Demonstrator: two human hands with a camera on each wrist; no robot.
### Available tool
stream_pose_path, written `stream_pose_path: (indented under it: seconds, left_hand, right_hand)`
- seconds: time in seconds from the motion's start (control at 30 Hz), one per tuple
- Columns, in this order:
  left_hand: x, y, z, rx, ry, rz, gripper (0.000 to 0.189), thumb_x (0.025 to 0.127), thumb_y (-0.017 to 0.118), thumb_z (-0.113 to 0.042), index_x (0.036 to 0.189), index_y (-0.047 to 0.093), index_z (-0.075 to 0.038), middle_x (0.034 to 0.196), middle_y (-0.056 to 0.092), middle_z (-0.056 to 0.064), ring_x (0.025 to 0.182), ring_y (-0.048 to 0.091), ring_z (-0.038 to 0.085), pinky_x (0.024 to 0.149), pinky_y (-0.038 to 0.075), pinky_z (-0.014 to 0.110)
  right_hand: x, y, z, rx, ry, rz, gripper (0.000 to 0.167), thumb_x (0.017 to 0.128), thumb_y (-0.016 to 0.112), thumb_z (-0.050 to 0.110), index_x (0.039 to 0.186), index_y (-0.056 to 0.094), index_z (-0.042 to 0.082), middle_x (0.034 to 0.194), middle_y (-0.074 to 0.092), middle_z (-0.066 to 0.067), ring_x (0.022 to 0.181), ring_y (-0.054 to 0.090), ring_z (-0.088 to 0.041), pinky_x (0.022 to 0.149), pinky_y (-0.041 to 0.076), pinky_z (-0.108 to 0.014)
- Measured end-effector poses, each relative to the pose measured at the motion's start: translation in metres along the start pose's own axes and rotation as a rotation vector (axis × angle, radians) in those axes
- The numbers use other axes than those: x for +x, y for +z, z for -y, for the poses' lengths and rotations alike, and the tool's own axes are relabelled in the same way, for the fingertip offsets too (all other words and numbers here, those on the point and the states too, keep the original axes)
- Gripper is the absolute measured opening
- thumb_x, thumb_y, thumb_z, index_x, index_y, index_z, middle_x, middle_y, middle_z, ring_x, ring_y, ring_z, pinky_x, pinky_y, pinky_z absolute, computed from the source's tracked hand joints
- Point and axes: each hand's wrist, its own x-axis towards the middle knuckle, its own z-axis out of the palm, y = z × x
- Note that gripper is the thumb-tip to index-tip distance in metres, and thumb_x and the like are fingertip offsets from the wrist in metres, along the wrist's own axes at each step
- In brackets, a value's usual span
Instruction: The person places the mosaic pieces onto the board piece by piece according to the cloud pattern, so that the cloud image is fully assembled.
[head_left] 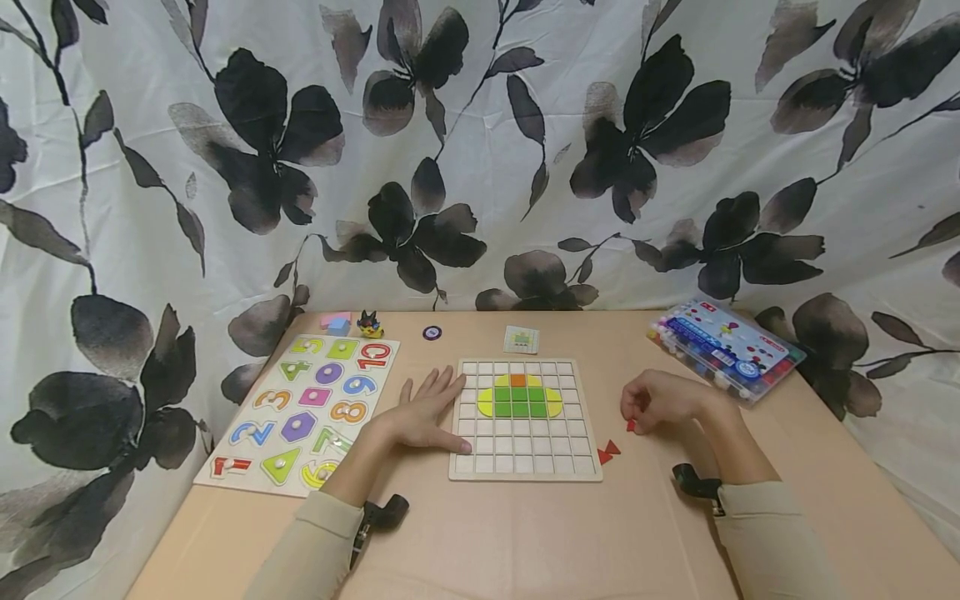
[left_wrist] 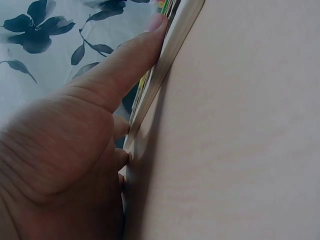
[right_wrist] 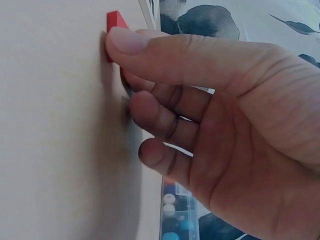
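A white gridded board lies in the middle of the table, with green square tiles, an orange tile and yellow rounded tiles set in its cells. My left hand rests on the board's left edge, fingers spread, thumb on the near left corner. In the left wrist view the thumb lies along the board's side. My right hand pinches a small red triangle tile between thumb and forefinger, close over the table to the board's right. Red triangle tiles lie beside the board's right edge.
A number-and-shape puzzle board lies at the left. Behind it are a small figurine, coloured blocks and a dark round disc. A pattern card lies behind the grid. A clear bead box stands at the back right.
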Motion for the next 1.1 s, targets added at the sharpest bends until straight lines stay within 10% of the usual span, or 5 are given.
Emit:
stream_pose_path:
  seconds: [1.1]
  left_hand:
    - [0.0,-0.002,-0.002,0.031,-0.013,0.018,0.129,0.073,0.079,-0.074,0.169,0.015,-0.016,0.176,-0.002,0.016,0.163,-0.008,0.038,0.122,-0.014,0.072]
  right_hand:
    - [0.016,0.011,0.03,0.129,-0.154,-0.307,0.023,0.091,0.077,0.004,0.114,0.076,0.002,0.103,0.077,-0.007,0.09,0.063,-0.025,0.078,0.055,-0.025]
